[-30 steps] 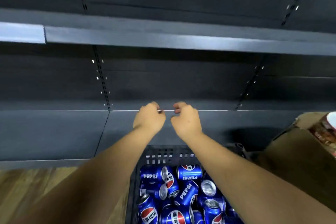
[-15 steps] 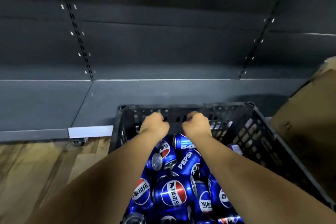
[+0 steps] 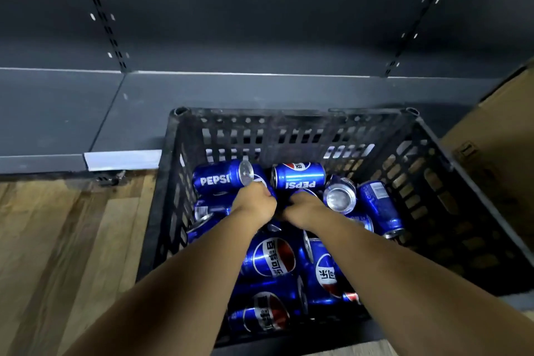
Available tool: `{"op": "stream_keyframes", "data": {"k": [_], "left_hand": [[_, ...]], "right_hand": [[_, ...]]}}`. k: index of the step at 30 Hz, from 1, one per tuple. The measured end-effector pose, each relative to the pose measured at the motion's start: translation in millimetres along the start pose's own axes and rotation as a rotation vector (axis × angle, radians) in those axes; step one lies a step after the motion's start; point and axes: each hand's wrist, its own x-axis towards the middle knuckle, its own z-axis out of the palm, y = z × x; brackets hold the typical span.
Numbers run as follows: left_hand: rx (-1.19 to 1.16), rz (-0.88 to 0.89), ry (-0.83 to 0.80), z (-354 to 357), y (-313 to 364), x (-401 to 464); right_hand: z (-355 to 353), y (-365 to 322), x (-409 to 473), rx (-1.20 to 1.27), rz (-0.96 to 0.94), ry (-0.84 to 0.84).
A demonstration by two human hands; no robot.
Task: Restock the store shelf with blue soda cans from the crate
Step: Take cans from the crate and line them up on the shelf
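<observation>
I have both arms stretched down into the crate (image 3: 427, 153), which sits on the floor against the bare shelf (image 3: 231, 101) so each lift is short. My left hand (image 3: 254, 205) and right hand (image 3: 303, 208) curl among the cans (image 3: 271, 257) piled near the crate's far wall; what they grip, I cannot tell.

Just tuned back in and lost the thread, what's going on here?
A person is reaching both hands down into the black plastic crate of blue Pepsi cans, which lie jumbled on their sides. The left hand and right hand sit close together among the cans, fingers curled; whether either has a can in its grip is hidden. The dark grey shelf behind the crate shows no cans. A cardboard box stands to the right.
</observation>
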Motion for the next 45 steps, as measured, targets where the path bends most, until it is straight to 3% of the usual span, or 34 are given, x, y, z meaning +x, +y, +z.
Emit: {"op": "stream_keyframes", "data": {"k": [5,10,15,20,26,30,34,42,45], "left_hand": [[0.047,-0.007,-0.057,15.5,-15.5,2.3],[0.085,0.028,-0.060,18.3,-21.3,3.6],[0.020,0.058,-0.046,17.6,-35.3,2.1],[-0.062,0.001,-0.176,5.1,-39.2,3.1],[-0.155,-0.039,-0.196,-12.7,-30.5,-2.6],[-0.189,-0.113,-0.228,-26.3,-24.9,-7.6],[-0.053,-0.125,-0.223,-62.3,6.5,-6.6],[-0.190,-0.037,0.033,-164.7,132.3,-48.6],[-0.292,-0.089,0.127,-198.8,179.4,-81.6]], "right_hand": [[-2.1,-3.1,-9.6,-0.132,-0.148,-0.241],[5.4,-16.0,-9.7,-0.493,-0.291,-0.199],[15.7,-18.7,-10.7,-0.562,-0.338,-0.212],[28.7,-21.5,-24.7,-0.733,-0.375,-0.209],[36.9,-37.3,-22.1,-0.765,-0.273,-0.256],[23.9,-34.0,-32.9,-0.672,-0.316,-0.156],[-6.9,-36.2,-51.6,-0.433,-0.296,-0.051],[-132.5,-96.7,-112.5,-0.036,-0.310,0.148],[-186.2,-123.5,-157.5,0.036,-0.323,0.178]]}}
